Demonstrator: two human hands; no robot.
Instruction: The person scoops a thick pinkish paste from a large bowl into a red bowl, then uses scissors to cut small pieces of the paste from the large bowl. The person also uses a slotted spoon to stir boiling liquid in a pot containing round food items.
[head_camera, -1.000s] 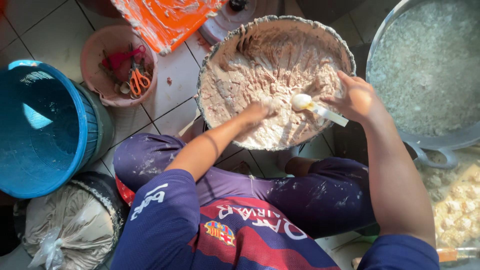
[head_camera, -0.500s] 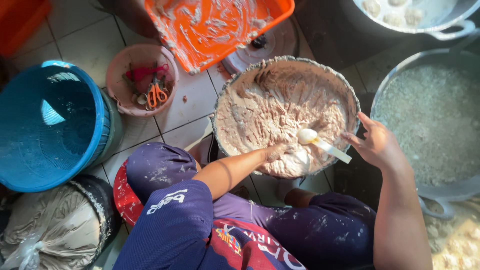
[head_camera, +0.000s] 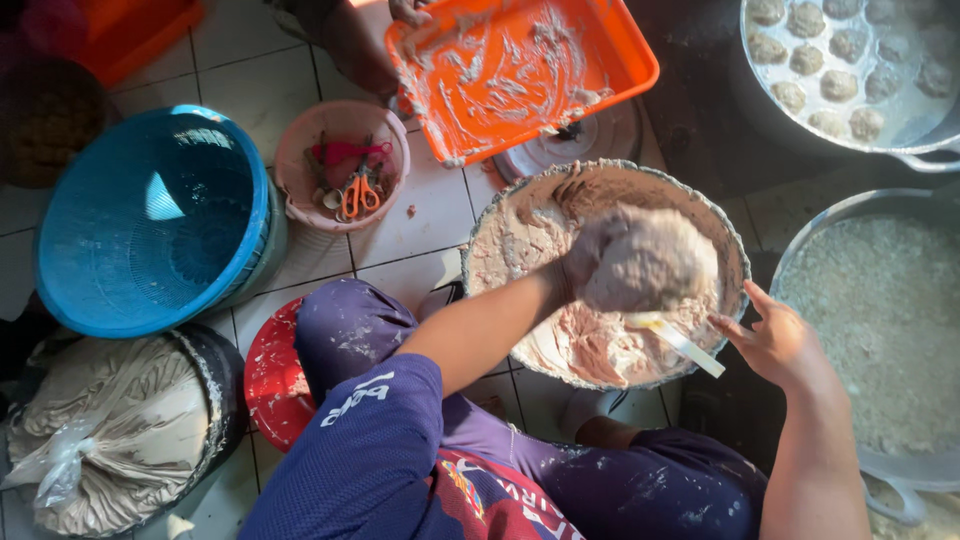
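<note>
Well off to the left of my hands sat a blue basket (head_camera: 150, 225) on the tiled floor (head_camera: 420, 215), a sack-lined tub (head_camera: 110, 430) below it, and a pink bowl (head_camera: 340, 165) with orange scissors (head_camera: 358, 195) nearer in. My left hand (head_camera: 590, 262) was buried in a big lump of pale dough (head_camera: 640, 260), fingers closed around it, lifted just above the mixing basin (head_camera: 730, 250) in front of my knees. The forearm ran up from my lap, elbow bent, wrist hooked over the rim. I judged the dough soft, wet and sticky, heavy enough to sag, so it wanted cupping from underneath, not pinching. Beyond the basin another person's hand held an orange tray (head_camera: 520, 70) smeared with paste. My right hand (head_camera: 775, 340) reached in from the right, fingers closed on the handle of a white spoon (head_camera: 675, 340) whose bowl lay under the lump. Right of that hand stood a wide pan of whitish water (head_camera: 870, 330), and above it a pan of shaped balls (head_camera: 850, 65).
</note>
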